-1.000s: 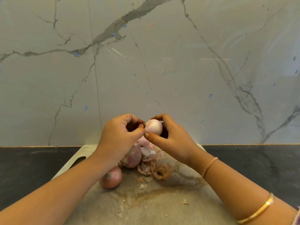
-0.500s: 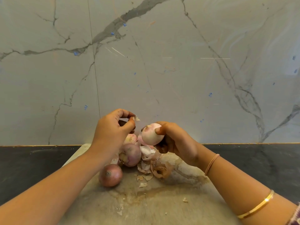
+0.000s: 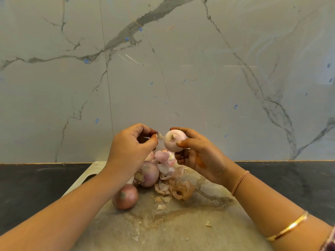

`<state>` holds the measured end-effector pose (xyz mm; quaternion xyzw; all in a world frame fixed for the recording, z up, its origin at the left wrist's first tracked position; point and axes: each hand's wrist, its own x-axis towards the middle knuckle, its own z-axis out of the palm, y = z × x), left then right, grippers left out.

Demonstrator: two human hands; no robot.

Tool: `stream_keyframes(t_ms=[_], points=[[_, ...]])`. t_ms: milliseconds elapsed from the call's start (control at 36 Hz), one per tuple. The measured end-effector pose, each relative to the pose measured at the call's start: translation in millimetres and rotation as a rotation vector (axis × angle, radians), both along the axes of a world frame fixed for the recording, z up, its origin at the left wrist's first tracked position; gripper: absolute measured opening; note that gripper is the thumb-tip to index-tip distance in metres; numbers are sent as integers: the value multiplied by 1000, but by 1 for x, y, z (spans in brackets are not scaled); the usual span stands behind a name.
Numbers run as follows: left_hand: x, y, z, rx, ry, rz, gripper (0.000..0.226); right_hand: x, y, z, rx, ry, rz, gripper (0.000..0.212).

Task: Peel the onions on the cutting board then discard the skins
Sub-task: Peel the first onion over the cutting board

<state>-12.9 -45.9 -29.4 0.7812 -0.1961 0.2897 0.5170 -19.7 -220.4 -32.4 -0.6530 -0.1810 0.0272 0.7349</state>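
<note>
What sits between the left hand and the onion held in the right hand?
In the head view, only a small pale scrap of skin, pinched by the left hand, beside the onion.

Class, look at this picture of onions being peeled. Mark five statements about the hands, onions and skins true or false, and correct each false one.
1. The right hand holds a pale peeled onion above the cutting board. True.
2. The left hand lies flat on the board. False: it is raised and pinches a scrap of skin beside the held onion.
3. A brown-skinned onion lies on the board. True.
4. The board has been cleared of skins. False: loose skins lie on it beside the onions.
5. A gold bangle is on the left arm. False: it is on the right forearm.
</note>
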Motion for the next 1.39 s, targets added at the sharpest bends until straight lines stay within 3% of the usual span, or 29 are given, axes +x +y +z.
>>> stream_keyframes(t_ms=[83,306,417,472,750,1139,1250,1389], points=[[3,1,1,-18,16,25,19,0,0,0,25,28,-6,53],[-1,-2,0,-10,48,-67,27,-3,2,1,-11,22,-37,52],[-5,-6,1,-49,67,-126,14,-4,2,2,-20,25,-21,42],[-5,-6,0,-48,54,-132,10,-4,2,2,-33,18,-19,33],[-3,-7,-2,-4,-14,-112,26,-5,5,4,-77,-29,-51,32],[-2,-5,-4,137,-142,-16,17,-8,4,5,-157,-57,-56,25],[-1,-3,-3,131,-141,-23,14,-10,4,7,-136,-46,-23,38],[6,1,-3,84,-46,-8,18,-11,6,3,-115,-27,83,39]])
